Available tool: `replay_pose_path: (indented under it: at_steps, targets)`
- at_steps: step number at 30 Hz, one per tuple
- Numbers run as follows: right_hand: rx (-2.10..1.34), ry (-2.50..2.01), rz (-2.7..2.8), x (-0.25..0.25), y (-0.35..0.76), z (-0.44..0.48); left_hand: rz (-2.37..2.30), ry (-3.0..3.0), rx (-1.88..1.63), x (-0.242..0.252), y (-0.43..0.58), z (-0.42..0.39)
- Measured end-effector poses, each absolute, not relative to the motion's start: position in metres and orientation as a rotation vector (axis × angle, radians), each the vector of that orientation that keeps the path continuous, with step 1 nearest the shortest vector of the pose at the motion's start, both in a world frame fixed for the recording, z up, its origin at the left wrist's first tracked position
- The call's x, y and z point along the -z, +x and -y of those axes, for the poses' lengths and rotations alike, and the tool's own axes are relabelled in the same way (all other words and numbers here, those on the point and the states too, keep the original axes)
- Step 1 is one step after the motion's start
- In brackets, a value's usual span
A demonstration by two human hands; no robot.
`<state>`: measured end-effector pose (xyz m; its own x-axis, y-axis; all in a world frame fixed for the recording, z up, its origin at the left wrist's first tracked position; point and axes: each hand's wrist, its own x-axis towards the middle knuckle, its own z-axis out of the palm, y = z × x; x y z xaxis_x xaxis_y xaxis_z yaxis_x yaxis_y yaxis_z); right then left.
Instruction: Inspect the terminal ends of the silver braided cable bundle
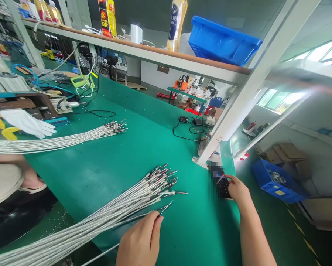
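My left hand [140, 238] pinches a single grey cable near its end between thumb and index finger. Thin stripped wires [166, 208] stick out past the fingertips. Right beside it lies a thick bundle of grey cables [107, 218], whose stripped ends show red, black and white wires. At the right edge of the table, my right hand [239, 192] grips the near side of a dark phone [222, 184]. Part of the phone is blurred out, and the fingers under it are hidden.
Another cable bundle [71, 138] lies at the left, near a white glove [27, 122]. A slanted white post [229, 122] carries a shelf [154, 53] with a blue bin [223, 40] and bottles. Black cords [185, 135] lie by the post. A stool [5, 184] stands at left, beside a person's foot.
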<state>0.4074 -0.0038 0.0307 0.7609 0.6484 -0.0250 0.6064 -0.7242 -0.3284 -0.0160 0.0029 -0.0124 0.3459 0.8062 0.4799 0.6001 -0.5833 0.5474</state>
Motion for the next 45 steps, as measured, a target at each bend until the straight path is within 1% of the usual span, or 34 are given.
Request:
replay_pose_path:
  at_steps: [30, 39, 45]
  targets:
    - [-0.217, -2.686, 0.979, -0.034, 0.403, 0.004, -1.242, 2.314, -1.159, 0.008, -0.016, -0.002]
    - [-0.178, -2.712, 0.964, -0.031, 0.404, 0.002, -1.258, 2.329, -1.150, 0.005, -0.015, -0.003]
    - [-0.077, -2.739, 0.885, -0.029, 0.395, -0.003, -1.244, 2.336, -1.156, 0.005, -0.014, -0.003]
